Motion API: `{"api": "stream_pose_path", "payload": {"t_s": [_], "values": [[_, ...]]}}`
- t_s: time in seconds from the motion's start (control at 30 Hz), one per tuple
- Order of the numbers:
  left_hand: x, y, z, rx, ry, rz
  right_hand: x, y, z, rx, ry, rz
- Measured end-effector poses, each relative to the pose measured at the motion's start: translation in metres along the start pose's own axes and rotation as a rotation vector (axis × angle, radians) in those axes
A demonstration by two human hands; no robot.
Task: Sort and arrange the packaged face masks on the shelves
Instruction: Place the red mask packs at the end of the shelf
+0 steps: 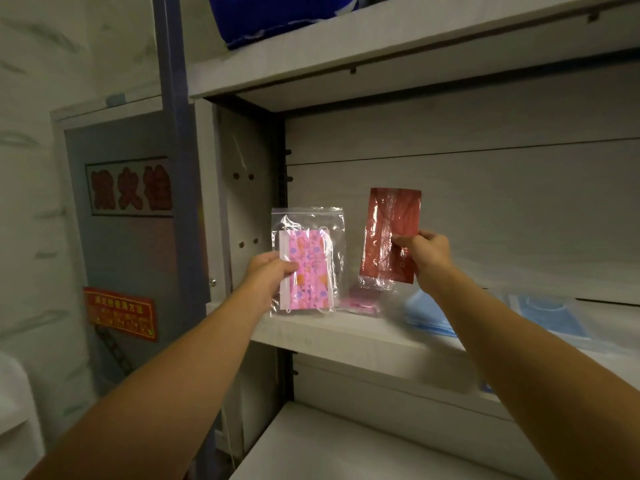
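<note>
Holding two pkts upright over the middle shelf (346,336): my left hand (268,271) pinches pink mask bag (308,258), right hand (427,252) pinches red pkt (389,230). Hands apart; pink stack (358,301) lies directly below, between them.

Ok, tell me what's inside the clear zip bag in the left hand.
The clear zip bag holds pink patterned face masks with white ear loops; the left hand covers their lower-left edge.
</note>
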State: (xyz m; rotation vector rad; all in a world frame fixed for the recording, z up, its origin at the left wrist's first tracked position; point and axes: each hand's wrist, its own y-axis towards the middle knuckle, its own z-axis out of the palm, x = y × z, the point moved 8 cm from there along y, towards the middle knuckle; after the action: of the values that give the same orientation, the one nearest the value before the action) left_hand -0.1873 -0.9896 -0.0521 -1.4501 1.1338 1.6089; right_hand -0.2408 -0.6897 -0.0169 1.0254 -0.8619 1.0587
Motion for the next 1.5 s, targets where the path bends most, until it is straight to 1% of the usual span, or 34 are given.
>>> {"api": "stream_pose_path", "payload": {"t_s": [0.17,0.27,0.33,0.43,0.47,0.57,0.63,0.73,0.8,1.03,1.5], "values": [[0.000,0.025,0.026,0.050,-0.067,-0.002,-0.005,0.015,-0.013,-0.046,0.018,-0.006],[-0.001,0.044,0.044,0.119,-0.105,0.006,-0.003,0.023,-0.021,-0.082,0.028,-0.033],[0.010,0.071,0.056,0.170,-0.127,0.030,-0.004,0.025,-0.026,-0.110,0.041,-0.043],[0.031,0.102,0.075,0.241,-0.095,0.013,-0.011,0.028,-0.029,-0.139,0.037,-0.046],[0.027,0.097,0.079,0.258,-0.086,0.024,-0.013,0.029,-0.030,-0.146,0.038,-0.049],[0.015,0.082,0.085,0.299,0.020,0.062,-0.016,0.034,-0.034,-0.169,0.037,-0.062],[0.015,0.080,0.090,0.320,0.150,0.135,-0.022,0.037,-0.037,-0.170,0.016,-0.064],[0.020,0.078,0.097,0.336,0.404,0.273,-0.030,0.042,-0.044,-0.182,-0.031,-0.056],[0.022,0.077,0.100,0.334,0.518,0.341,-0.031,0.044,-0.049,-0.185,-0.047,-0.066],[0.018,0.079,0.107,0.298,0.635,0.487,-0.030,0.044,-0.041,-0.129,-0.132,-0.088],[0.028,0.084,0.111,0.278,0.770,0.535,-0.028,0.037,-0.044,-0.102,-0.156,-0.115]]}}
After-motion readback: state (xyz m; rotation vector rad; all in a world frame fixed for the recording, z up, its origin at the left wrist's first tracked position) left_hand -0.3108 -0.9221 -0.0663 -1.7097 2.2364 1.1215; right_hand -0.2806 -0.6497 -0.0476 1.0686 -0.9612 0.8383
